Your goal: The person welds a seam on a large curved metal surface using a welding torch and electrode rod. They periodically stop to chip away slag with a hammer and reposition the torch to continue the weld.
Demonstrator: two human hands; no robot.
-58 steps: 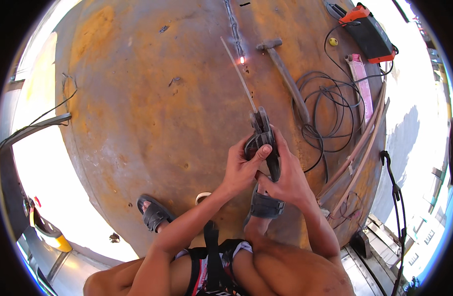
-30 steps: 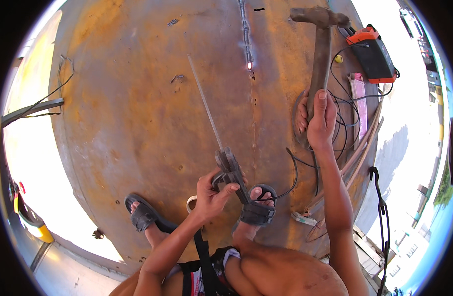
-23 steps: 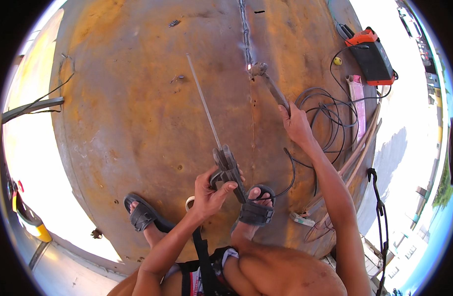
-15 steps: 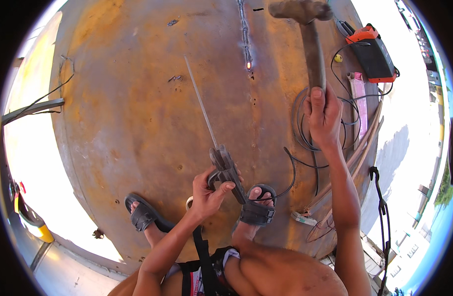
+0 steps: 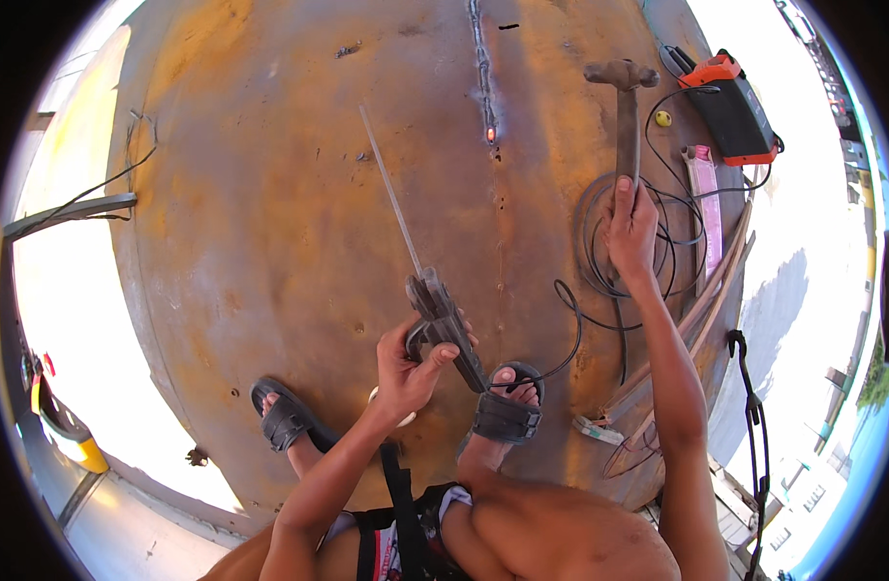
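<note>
My left hand [image 5: 411, 373] is closed around a black electrode holder [image 5: 437, 315] with a long thin rod [image 5: 391, 189] pointing up and left over the rusty steel plate [image 5: 251, 213]. My right hand [image 5: 630, 228] grips a hammer [image 5: 627, 116] by its handle, with the head at the top, right of a weld seam [image 5: 481, 68]. The seam's lower end [image 5: 491, 134] glows red-orange. Behind my right hand lie loops of black cable [image 5: 585, 261]. My sandalled feet [image 5: 503, 416] stand on the plate, one either side of my left forearm.
An orange-and-black machine [image 5: 735, 116] sits at the upper right, near a small yellow ball [image 5: 663, 118], a pink flat packet [image 5: 704, 213] and long brown strips [image 5: 706, 300]. A steel bar with wires [image 5: 76, 215] juts in from the left. A black strap [image 5: 752, 416] hangs at the right.
My right hand left the holder and picked up the hammer, which dipped to the glowing seam end and rose again; its head has since lowered slightly. The holder moved left and down.
</note>
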